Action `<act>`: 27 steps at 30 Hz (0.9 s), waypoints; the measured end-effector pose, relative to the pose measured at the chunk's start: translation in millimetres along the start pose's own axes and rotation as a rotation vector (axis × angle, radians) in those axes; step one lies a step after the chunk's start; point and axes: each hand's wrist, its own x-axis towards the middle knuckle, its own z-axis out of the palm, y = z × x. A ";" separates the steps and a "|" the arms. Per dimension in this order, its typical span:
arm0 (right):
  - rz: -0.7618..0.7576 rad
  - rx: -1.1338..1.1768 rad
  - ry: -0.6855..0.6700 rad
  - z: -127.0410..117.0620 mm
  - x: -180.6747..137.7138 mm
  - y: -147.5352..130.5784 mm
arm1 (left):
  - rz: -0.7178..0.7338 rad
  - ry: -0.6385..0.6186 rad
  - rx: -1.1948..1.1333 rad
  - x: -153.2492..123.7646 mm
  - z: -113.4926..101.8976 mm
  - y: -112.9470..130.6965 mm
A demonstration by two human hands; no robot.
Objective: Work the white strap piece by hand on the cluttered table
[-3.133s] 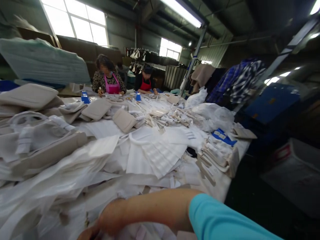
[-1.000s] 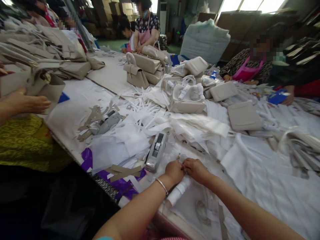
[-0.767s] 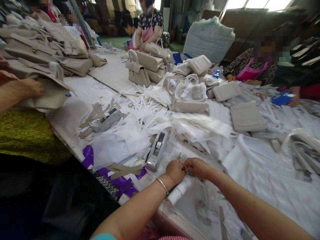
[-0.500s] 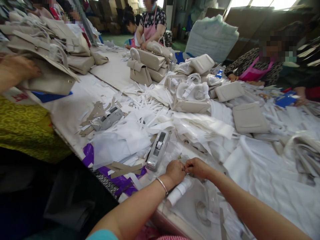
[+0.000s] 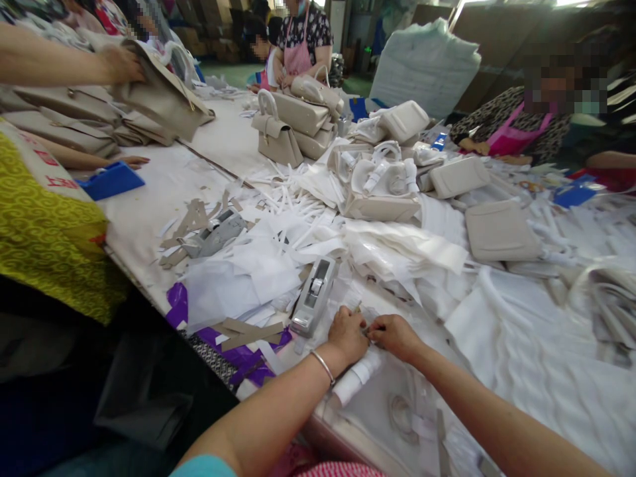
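Now both hands pinch something tiny.
Left hand (image 5: 349, 333) and right hand (image 5: 395, 334) grip maybe a small clip (image 5: 366, 327); it could slip into the white scraps (image 5: 258, 278).

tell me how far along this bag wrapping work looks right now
Done, it seems: several beige handbags stand stacked further up the table, and one bag with white-wrapped handles lies mid-table. In hand: the left hand and right hand pinch a small piece together beside the tape dispenser, over a white roll. Left: flat beige pieces and loose white wrapping sheets still lie scattered.
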 end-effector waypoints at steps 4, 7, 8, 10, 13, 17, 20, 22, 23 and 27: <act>-0.029 -0.061 0.060 2.1 -4.1 -1.1 | 0.028 -0.068 0.000 1.9 1.7 -3.6; -0.054 -0.145 0.086 2.7 -6.3 -2.7 | 0.042 -0.136 0.008 5.3 2.8 -6.7; -0.060 -0.170 0.088 2.5 -6.7 -3.4 | 0.045 -0.152 0.010 6.5 2.8 -7.5; -0.060 -0.205 0.083 1.9 -7.0 -5.3 | 0.049 -0.174 0.015 9.0 2.3 -8.5; -0.043 -0.242 0.064 0.1 -6.6 -8.8 | 0.051 -0.212 0.016 11.6 0.2 -8.2; -0.019 -0.312 0.036 -2.7 -5.2 -15.3 | 0.048 -0.236 0.006 11.9 -3.0 -6.4; -0.009 -0.368 0.006 -4.2 -2.7 -19.0 | 0.046 -0.230 0.006 11.0 -3.0 -6.3; 0.000 -0.376 -0.007 -4.9 -0.5 -19.6 | 0.038 -0.227 0.010 10.7 -1.6 -6.9; 0.011 -0.366 -0.009 -5.2 0.6 -19.3 | 0.035 -0.224 0.016 10.5 -0.8 -7.1; 0.077 -0.279 -0.013 -6.6 4.0 -16.5 | 0.028 -0.189 0.033 7.7 0.1 -3.4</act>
